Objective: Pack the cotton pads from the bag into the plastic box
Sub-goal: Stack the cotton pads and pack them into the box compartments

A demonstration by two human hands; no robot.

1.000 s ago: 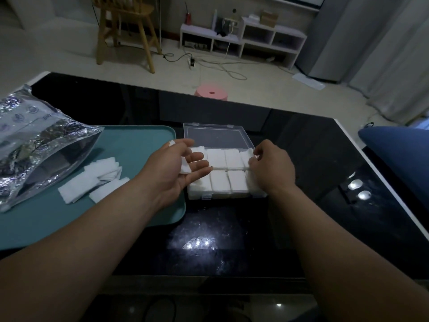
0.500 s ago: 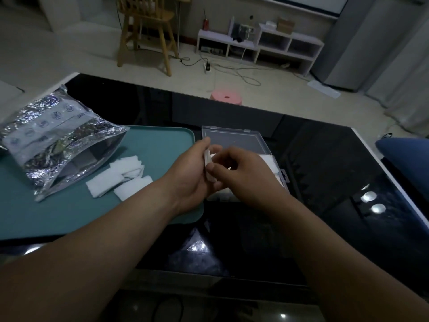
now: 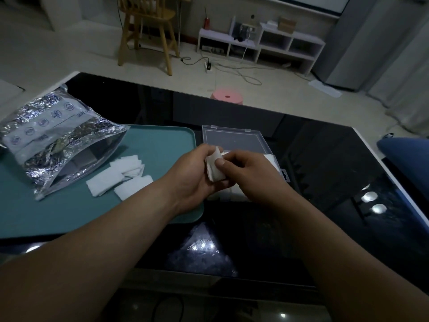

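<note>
A white cotton pad point(image 3: 214, 167) is held between both hands just above the clear plastic box point(image 3: 234, 139). My left hand point(image 3: 190, 180) grips its left side with curled fingers. My right hand point(image 3: 249, 169) pinches it with the thumb on top. The box lies open on the black table, its lid flat at the back; white pads fill the part that shows beside my right hand, and the rest is hidden by my hands. The silver foil bag point(image 3: 53, 138) lies open on the teal tray point(image 3: 160, 140), with several loose pads point(image 3: 120, 175) beside its mouth.
The glossy black table point(image 3: 325, 170) has a white edge at the right. A blue cushion point(image 3: 406, 154) lies past that edge. On the floor beyond stand a pink stool point(image 3: 227, 96), a wooden chair point(image 3: 148, 26) and a low white shelf point(image 3: 262, 45).
My hands left the sides of the box and came together over it. Both now hold one pad, which my left hand alone held a second ago.
</note>
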